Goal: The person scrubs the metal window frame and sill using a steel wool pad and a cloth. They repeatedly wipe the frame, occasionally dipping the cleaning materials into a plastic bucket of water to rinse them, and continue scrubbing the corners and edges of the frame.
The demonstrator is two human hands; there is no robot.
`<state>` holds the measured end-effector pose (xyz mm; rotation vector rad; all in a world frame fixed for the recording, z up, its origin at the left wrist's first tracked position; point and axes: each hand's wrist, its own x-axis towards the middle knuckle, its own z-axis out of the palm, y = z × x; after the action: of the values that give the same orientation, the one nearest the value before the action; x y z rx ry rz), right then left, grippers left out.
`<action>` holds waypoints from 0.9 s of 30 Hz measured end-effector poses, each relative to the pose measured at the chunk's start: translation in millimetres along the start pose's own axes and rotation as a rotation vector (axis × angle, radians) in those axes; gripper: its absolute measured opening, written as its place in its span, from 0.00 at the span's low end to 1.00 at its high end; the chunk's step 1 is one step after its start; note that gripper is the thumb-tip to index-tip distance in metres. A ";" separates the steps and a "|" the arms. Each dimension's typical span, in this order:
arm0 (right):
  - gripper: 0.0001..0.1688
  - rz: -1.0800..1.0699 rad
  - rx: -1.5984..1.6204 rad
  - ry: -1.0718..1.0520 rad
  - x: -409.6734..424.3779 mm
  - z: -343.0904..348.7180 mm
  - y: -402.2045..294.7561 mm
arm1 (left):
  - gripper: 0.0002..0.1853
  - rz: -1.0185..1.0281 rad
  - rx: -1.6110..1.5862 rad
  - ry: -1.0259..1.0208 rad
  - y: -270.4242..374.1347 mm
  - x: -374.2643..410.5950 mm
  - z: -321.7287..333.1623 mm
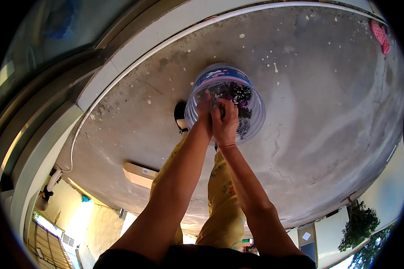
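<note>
A clear ribbed plastic tub point(258, 117) with a blue and pink printed band stands on the concrete floor before me. Both hands reach into its mouth, side by side. My right hand point(226, 121) has its fingers curled around something dark that I cannot make out. Close against it is my left hand point(204, 107), its thumb pointing up; what its fingers do is hidden. Dark, wet-looking cloth or similar material point(240, 95), with white specks and some purple, lies inside the tub beyond my right hand.
A black shoe point(180, 112) on my foot is beside the tub. Behind it, to the left, a cardboard box point(139, 175) lies on the floor. A white hose or cable point(134, 69) runs along the wall's base. Pink footwear point(379, 37) is at the far right.
</note>
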<state>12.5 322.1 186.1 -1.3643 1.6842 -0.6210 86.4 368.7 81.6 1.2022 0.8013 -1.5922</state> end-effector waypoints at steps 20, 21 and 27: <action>0.12 0.140 -0.260 -0.080 55.8 59.7 91.0 | 0.27 0.283 0.576 0.494 -6.9 -38.4 15.5; 0.13 0.056 -0.407 -0.130 62.8 74.2 101.4 | 0.26 0.257 0.510 0.497 -6.3 -22.7 15.5; 0.14 -0.128 -0.684 -0.686 56.7 85.7 129.8 | 0.27 0.159 0.329 0.647 -4.2 3.2 35.8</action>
<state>15.5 315.7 20.7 -1.8844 1.2680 0.3930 70.5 337.1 89.2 2.0228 0.8262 -1.2332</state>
